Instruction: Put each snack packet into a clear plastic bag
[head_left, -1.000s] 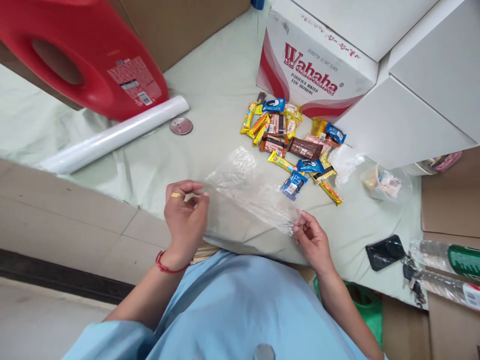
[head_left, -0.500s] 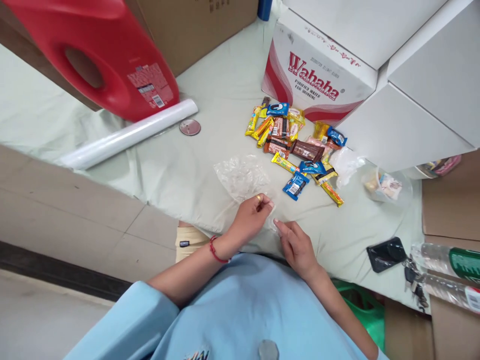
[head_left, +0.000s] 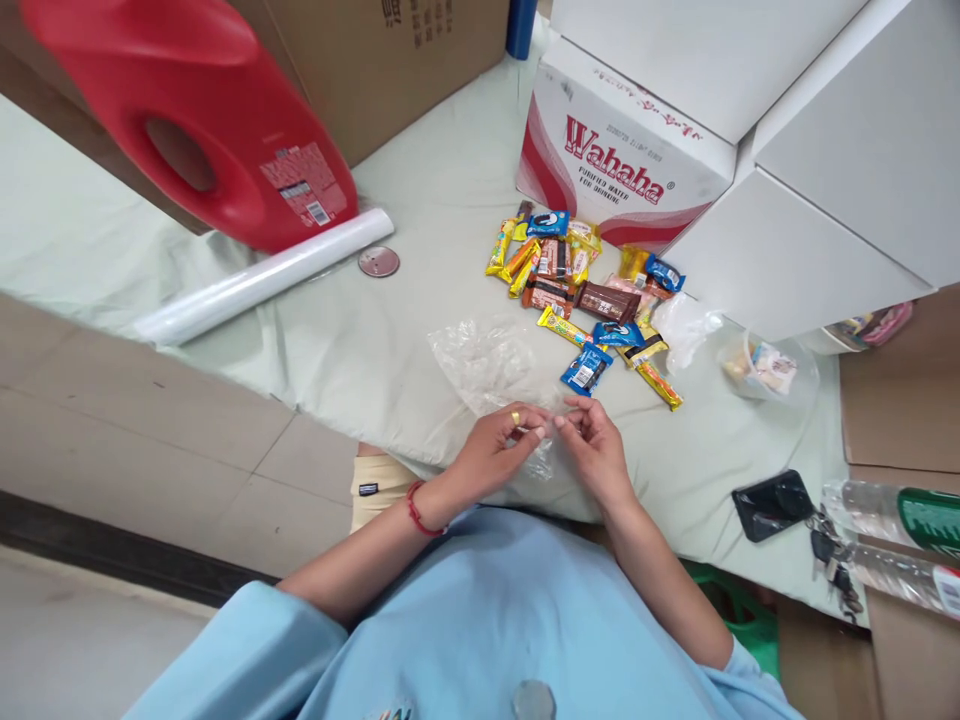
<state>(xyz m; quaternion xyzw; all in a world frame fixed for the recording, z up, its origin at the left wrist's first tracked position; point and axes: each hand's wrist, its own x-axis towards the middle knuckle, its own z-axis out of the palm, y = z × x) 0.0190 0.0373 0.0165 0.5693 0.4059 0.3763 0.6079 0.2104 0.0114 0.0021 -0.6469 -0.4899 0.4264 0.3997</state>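
A crumpled clear plastic bag (head_left: pixel 480 360) lies on the cloth-covered table (head_left: pixel 315 330), its near end running under and between my hands. My left hand (head_left: pixel 499 450), with a ring and a red bracelet, pinches the bag's near edge between thumb and fingers. Close beside it, my right hand (head_left: pixel 596 455) has its thumb and fingertips together on the same edge, the fingertips of both hands almost meeting. Just beyond lies a pile of wrapped snacks, with a blue packet (head_left: pixel 587 370) nearest my right hand and a dark brown bar (head_left: pixel 607 302) farther in.
A red jug (head_left: pixel 247 190) and a white plastic roll (head_left: pixel 270 275) are at the left, near a round tin lid (head_left: pixel 379 262). A Wahaha carton (head_left: pixel 622 160) stands behind the snacks. To the right are a clear tub (head_left: pixel 769 370), a black phone (head_left: pixel 772 505), keys and bottles.
My right hand has moved up to my left hand, closing the gap between their fingertips. The left hand has turned and lowered slightly. The bag is still on the table.
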